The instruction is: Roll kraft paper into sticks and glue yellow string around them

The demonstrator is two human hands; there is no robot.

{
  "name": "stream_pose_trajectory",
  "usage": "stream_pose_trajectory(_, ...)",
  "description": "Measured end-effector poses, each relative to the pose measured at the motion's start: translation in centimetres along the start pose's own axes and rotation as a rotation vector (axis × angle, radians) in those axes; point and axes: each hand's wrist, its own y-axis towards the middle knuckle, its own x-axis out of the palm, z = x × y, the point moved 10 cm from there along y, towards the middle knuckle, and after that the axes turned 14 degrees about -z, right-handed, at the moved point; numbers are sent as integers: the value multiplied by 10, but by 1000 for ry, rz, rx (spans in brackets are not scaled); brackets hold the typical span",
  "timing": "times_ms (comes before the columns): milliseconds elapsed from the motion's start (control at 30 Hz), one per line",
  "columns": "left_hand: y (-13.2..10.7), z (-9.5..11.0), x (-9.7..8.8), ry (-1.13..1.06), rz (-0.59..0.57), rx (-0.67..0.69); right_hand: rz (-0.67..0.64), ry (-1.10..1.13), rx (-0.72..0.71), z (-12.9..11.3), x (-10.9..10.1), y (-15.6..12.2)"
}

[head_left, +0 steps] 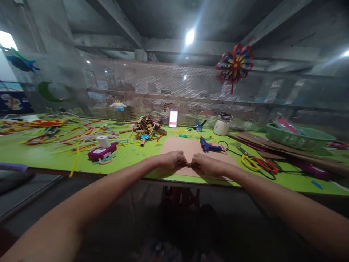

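Observation:
Both my hands rest close together on a tan cardboard sheet (188, 147) that lies on the green table (49, 154). My left hand (172, 160) is curled closed, and my right hand (206, 163) is curled the same way. Between them they pinch a small dark strip (188, 165), too small to name. A blue glue gun (207, 146) lies on the cardboard just beyond my right hand.
Yellow and red scissors (256, 162) lie to the right. Several coloured pipe cleaners (68, 136) litter the left side, near a purple box (102, 151). A pile of brown rolls (147, 128), a white kettle (222, 124) and a green basket (300, 137) stand farther back.

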Motion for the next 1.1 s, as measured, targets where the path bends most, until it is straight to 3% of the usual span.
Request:
stream_pose_trajectory(367, -11, 31, -7, 244, 75, 40, 33, -411, 4, -23, 9, -5)
stream_pose_trajectory(500, -13, 31, -8, 280, 99, 18, 19, -488, 16, -22, 16, -5)
stream_pose_trajectory(767, 5, 12, 2, 371, 138, -118, 84, -180, 103, 5, 2, -9)
stream_pose_trajectory(933, 1, 0, -1, 226, 209, -210, 163, 101, 126, 14, -3, -14)
stream_pose_trajectory(1100, -1, -4, -1, 105, 197, -204, 209, 358, 173, 35, 3, -19)
